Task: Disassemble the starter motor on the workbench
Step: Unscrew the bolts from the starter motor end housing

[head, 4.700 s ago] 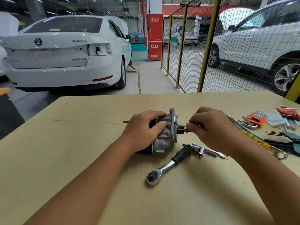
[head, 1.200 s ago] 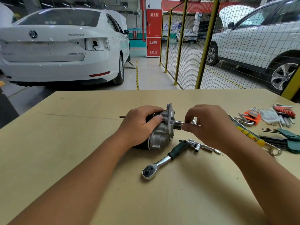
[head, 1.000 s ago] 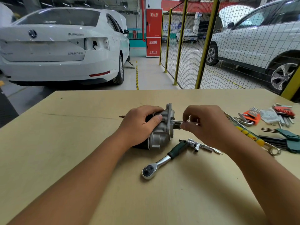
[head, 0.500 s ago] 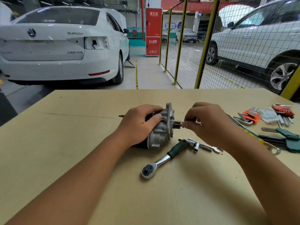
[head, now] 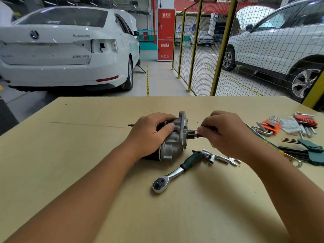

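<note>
Head view. Red cabinet (head: 165, 34) in the background carries white Chinese characters at top and lower down, plus "119" near the bottom. White sedan (head: 66, 48) at left has a round badge and lettering on the boot lid, too blurred to read. No brand marks legible on the tools.

Starter motor (head: 172, 140) lies on its side near the middle of the workbench (head: 78, 155), silver flange facing right. Left hand (head: 151, 133) wraps over the dark body, thumb against the silver housing, holding it firmly. Right hand (head: 226, 133) pinches a thin metal rod (head: 192, 130) sticking out of the flange face, fingertips closed tight on it.

Ratchet wrench (head: 177, 171), green-handled, lies just in front of the motor; a socket piece (head: 211, 156) and small spanner (head: 231, 160) lie beside its handle.

Far right: orange holder (head: 270, 124) gripping hex keys, red holder (head: 306, 120) with more keys, green holder (head: 313, 151) with long dark keys. Clear plastic bag (head: 290, 125) between orange and red; contents unclear.
</note>
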The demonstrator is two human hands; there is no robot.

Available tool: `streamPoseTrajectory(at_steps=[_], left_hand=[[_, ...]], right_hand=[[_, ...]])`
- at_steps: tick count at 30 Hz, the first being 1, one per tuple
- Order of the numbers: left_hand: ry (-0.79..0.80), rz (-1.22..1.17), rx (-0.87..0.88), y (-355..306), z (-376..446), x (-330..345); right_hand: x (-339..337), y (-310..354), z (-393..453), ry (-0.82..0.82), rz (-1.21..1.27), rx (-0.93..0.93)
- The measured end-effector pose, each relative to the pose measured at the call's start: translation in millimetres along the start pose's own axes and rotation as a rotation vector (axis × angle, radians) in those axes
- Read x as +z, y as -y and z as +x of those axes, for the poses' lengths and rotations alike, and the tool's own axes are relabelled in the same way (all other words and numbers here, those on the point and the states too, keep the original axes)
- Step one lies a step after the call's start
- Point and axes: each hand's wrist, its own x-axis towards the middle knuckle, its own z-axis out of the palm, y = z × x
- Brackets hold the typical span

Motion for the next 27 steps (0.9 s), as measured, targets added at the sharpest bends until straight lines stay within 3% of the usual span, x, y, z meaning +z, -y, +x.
streamPoseTrajectory(at_steps=[8, 12, 18, 27], left_hand=[[0.004, 0.001, -0.003, -1.3, -0.2, -1.0], [0.009, 0.008, -0.007, -1.6, -0.5, -1.4], [0.010, 0.012, -0.012, -2.7, -0.5, -1.7], [0.009, 0.021, -0.012, -3.8, -1.0, -2.0]], right_hand=[[-1.8, 6.6, -3.1, -0.009, -0.115, -0.007], [0.0, 3.2, -3.3, -0.039, -0.015, -0.012], [-1.5, 0.2, -0.6, 0.040, -0.002, 0.010], [-3.9, 5.8, -1.9, -0.094, -0.034, -0.057]])
